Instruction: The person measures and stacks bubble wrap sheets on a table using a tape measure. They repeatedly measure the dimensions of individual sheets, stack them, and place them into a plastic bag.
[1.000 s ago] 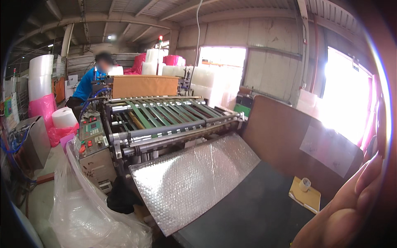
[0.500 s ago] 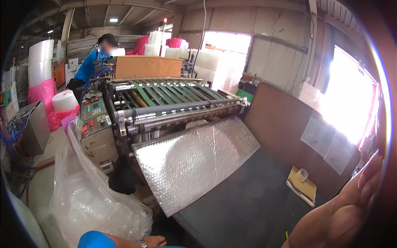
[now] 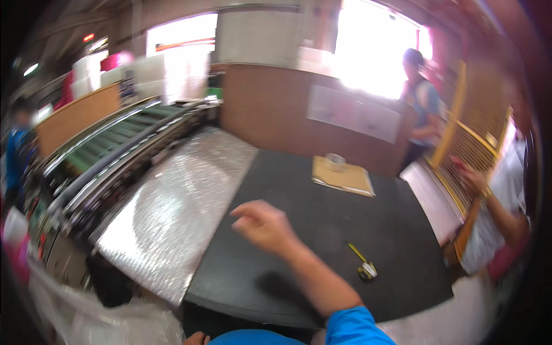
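Observation:
My right hand [image 3: 261, 225] is stretched over the black tabletop [image 3: 293, 287], just right of the sheet of bubble wrap [image 3: 172, 207]. Its fingers are loosely bent and a little apart, with nothing seen in them. At the lower edge only a small part of my left hand [image 3: 197, 339] shows; its fingers are mostly cut off. The silvery, clear bubble wrap lies along the machine's front, reaching the table's left side. A tape measure [image 3: 367, 271] with some yellow blade pulled out rests right of my forearm. Farther back, a tape roll [image 3: 335, 161] sits on brown card with papers [image 3: 348, 179].
On the left runs the machine with rollers and green belts [image 3: 109, 132]. Clear plastic film [image 3: 115, 322] hangs at lower left. A brown board [image 3: 264, 103] borders the table's far side. One person [image 3: 16, 149] stands far left; two others [image 3: 422, 109] [image 3: 500, 201] are at right.
The view has swung to the right. My right hand has gone from close at the right edge to over the table. The tape measure and two people at right have come into view.

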`<act>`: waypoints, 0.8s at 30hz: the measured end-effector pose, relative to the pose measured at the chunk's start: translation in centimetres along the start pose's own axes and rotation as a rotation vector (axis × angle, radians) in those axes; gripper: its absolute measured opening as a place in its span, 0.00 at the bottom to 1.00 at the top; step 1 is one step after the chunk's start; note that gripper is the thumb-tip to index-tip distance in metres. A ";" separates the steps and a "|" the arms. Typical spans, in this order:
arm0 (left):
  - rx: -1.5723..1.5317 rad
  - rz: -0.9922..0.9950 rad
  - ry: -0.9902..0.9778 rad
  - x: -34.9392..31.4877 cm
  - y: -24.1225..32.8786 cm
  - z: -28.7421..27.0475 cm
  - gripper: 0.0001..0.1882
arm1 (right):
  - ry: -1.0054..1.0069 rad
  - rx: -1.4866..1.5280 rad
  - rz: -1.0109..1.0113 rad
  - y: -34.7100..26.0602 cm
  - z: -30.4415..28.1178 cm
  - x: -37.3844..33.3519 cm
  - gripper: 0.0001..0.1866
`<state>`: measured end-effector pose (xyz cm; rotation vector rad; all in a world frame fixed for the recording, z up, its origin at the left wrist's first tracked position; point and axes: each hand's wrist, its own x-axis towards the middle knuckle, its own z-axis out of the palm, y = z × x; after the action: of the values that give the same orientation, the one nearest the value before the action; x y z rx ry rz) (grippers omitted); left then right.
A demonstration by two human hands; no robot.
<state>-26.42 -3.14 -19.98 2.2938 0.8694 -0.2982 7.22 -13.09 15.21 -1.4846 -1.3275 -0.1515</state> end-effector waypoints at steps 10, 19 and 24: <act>0.339 0.418 0.649 -1.8 3.5 -1.7 0.14 | -0.578 -0.019 -0.012 7.9 11.1 -11.2 0.16; 0.497 0.436 0.524 -1.6 3.0 -1.9 0.18 | -0.690 0.337 0.160 8.8 9.3 -9.7 0.15; 0.225 0.267 0.396 -1.5 2.0 -0.5 0.24 | -0.680 0.359 0.183 8.8 9.3 -9.5 0.16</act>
<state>-26.27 -4.75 -17.98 2.6959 0.7292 0.1933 5.63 -10.26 -0.39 -1.3806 -1.6231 0.7341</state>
